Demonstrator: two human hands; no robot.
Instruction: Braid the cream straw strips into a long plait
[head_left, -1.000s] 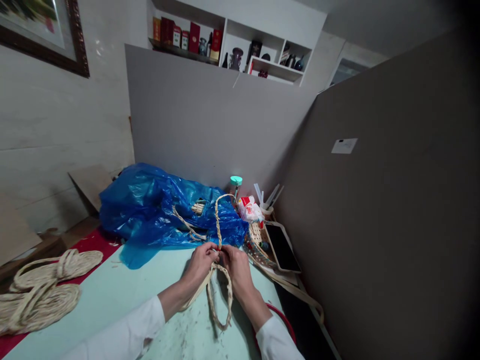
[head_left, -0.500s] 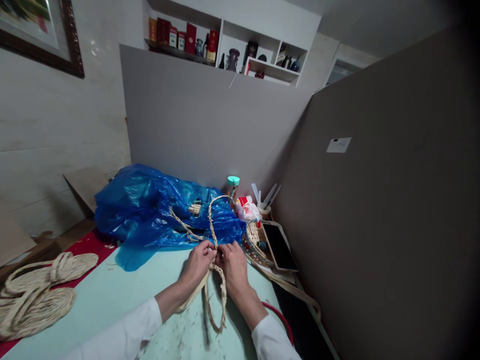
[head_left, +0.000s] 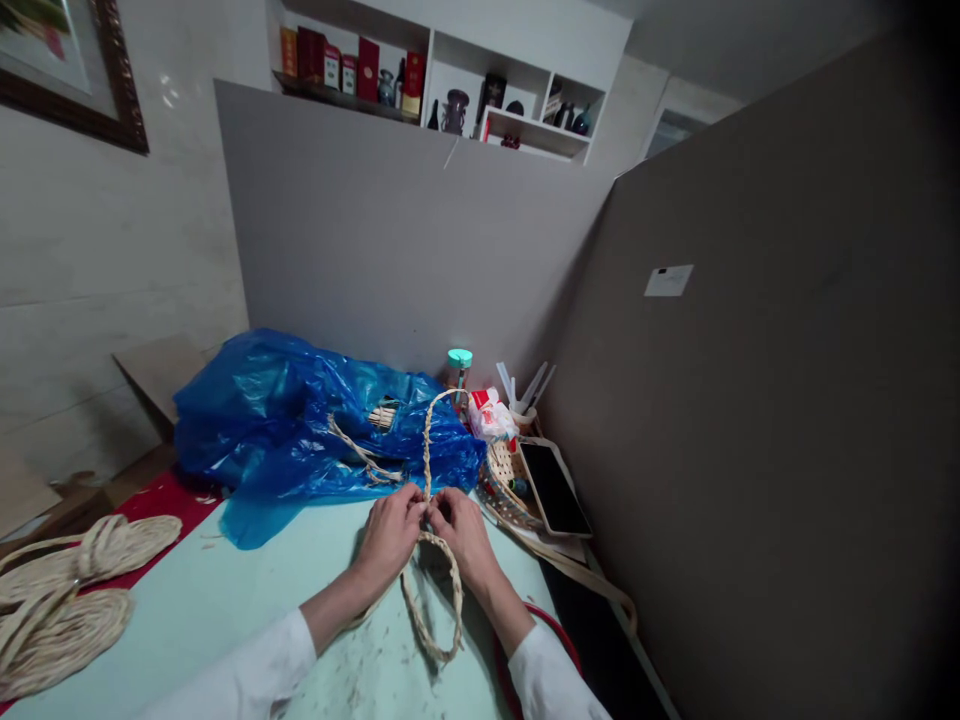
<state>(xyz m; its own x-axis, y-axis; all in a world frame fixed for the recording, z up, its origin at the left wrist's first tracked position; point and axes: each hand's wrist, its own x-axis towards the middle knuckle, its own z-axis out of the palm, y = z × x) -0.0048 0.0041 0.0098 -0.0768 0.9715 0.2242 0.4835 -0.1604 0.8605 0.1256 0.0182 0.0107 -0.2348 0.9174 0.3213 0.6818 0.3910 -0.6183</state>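
Observation:
My left hand (head_left: pixel 393 530) and my right hand (head_left: pixel 459 528) meet over the pale green tabletop, fingers pinched on a braided straw cord (head_left: pixel 427 450). The cord's upper length rises from my fingertips and curves over to the right. Below my hands it hangs in a loop (head_left: pixel 456 600) against the table. Exactly how the strands lie between my fingertips is hidden. Just beyond my hands lies a crumpled blue plastic bag (head_left: pixel 300 430), with straw sticks (head_left: pixel 382 414) showing in an opening and a loose twisted straw strand (head_left: pixel 364 455) across it.
Oval bundles of braided straw (head_left: pixel 75 620) lie at the left on a red cloth (head_left: pixel 191 510). On the right are a woven basket (head_left: pixel 502 490), a black-screened tablet (head_left: pixel 555 488), a red hoop-like strip (head_left: pixel 559 635) and a jar with a turquoise lid (head_left: pixel 460 358). Grey partitions (head_left: pixel 405 240) enclose the table.
My fingers have drawn closer together on the cord. The hanging loop has shifted slightly to the right, and the camera view has moved a little.

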